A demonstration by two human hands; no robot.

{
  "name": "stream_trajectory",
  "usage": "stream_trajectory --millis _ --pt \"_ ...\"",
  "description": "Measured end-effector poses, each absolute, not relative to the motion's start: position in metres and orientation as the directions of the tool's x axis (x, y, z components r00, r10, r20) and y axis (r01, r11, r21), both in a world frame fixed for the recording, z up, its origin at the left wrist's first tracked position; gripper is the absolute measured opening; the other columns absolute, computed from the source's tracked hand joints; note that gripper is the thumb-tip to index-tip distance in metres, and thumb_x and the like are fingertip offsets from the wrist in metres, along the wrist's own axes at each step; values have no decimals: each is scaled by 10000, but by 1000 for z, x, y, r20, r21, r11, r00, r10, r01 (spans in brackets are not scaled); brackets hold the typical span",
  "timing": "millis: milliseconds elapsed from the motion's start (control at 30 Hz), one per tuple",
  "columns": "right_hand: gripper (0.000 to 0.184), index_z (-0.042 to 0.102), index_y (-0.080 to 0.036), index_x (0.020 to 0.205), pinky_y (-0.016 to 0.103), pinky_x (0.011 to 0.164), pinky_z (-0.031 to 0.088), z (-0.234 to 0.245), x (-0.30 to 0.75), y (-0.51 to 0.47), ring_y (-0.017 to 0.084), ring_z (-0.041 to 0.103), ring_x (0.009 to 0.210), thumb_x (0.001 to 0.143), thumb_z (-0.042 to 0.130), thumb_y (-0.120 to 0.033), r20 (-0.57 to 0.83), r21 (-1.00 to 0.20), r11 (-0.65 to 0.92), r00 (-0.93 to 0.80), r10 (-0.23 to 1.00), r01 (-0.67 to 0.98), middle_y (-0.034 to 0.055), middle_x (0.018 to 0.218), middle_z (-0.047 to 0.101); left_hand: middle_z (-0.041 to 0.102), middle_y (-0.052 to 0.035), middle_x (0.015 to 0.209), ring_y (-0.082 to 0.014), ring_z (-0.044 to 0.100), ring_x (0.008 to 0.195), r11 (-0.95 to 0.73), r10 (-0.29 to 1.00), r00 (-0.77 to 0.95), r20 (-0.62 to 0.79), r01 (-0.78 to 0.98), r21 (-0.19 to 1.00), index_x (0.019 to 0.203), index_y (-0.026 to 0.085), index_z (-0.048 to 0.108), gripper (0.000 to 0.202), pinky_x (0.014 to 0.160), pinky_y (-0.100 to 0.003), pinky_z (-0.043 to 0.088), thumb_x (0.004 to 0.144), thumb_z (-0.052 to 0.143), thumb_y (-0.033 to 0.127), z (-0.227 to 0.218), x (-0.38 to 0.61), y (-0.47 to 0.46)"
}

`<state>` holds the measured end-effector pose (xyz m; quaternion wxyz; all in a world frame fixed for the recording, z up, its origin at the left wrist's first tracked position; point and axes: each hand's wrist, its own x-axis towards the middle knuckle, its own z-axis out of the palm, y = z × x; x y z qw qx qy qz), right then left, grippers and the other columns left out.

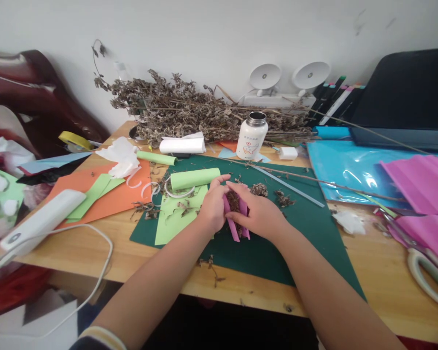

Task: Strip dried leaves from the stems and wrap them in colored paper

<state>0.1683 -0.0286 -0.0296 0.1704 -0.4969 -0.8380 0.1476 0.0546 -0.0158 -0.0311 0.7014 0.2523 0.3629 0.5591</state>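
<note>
Both hands meet over the dark green cutting mat (pixel 306 228) in the middle of the wooden table. My left hand (pixel 213 206) and my right hand (pixel 258 211) are closed around a strip of pink paper (pixel 235 231) that wraps a small bunch of dried brown sprigs (pixel 233 199). The pink paper's lower end sticks out below the fingers. A rolled light green paper tube (pixel 195 177) lies just behind my left hand, on a flat light green sheet (pixel 171 216). Loose dried bits (pixel 258 189) lie beside my right hand.
A pile of dried branches (pixel 189 109) lies along the wall, with a white bottle (pixel 252 136) in front. Orange paper (pixel 109 197) and a white device with cable (pixel 40 221) are left. Blue plastic sheet (pixel 346 170), pink tissue (pixel 423 182) and scissors (pixel 426 270) are right.
</note>
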Motion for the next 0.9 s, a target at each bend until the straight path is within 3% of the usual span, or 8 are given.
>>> stream_trajectory --millis 200,333,500,633,767,900 --pt "459 379 -266 1163 310 641 439 -31 169 -28 209 547 870 714 471 -258 225 -527 488 -439 870 696 42 1065 547 605 -17 712 -158 579 708 193 981 117 -154 -565 802 910 201 423 338 688 -321 428 597 404 77 -33 48 -15" --pt "386 438 -238 1112 344 759 423 -34 172 -25 203 505 960 726 455 -232 306 -568 515 -416 856 642 44 1082 538 588 -9 779 -123 548 652 174 984 105 -146 -357 918 911 214 479 339 624 -251 419 598 454 87 -31 42 -14" --pt "403 416 -243 1140 361 825 399 -35 176 -22 196 483 1003 739 459 -249 358 -576 525 -384 851 627 38 1117 518 551 2 682 -118 511 639 60 995 84 -59 -11 998 717 184 551 108 608 -225 398 678 474 249 -28 37 -13" --pt "399 403 -228 1158 356 844 386 -34 179 -20 191 460 1033 761 429 -255 349 -561 525 -392 851 640 38 1147 499 523 14 600 -117 474 607 -80 996 59 68 238 968 614 176 542 230 580 -213 367 714 434 352 -29 34 -14" --pt "367 430 -249 1129 338 814 394 -32 180 -19 181 476 994 763 412 -219 345 -553 539 -415 842 635 21 1120 514 517 19 564 -109 449 549 -147 989 39 144 399 905 597 178 533 238 514 -207 325 728 409 333 -28 33 -15" --pt "286 526 -220 1017 326 730 407 -31 179 -21 190 508 871 744 446 -250 280 -523 500 -415 866 691 47 959 576 451 35 451 -92 414 449 -151 986 4 166 442 884 520 178 467 235 447 -202 287 720 412 289 -25 33 -16"
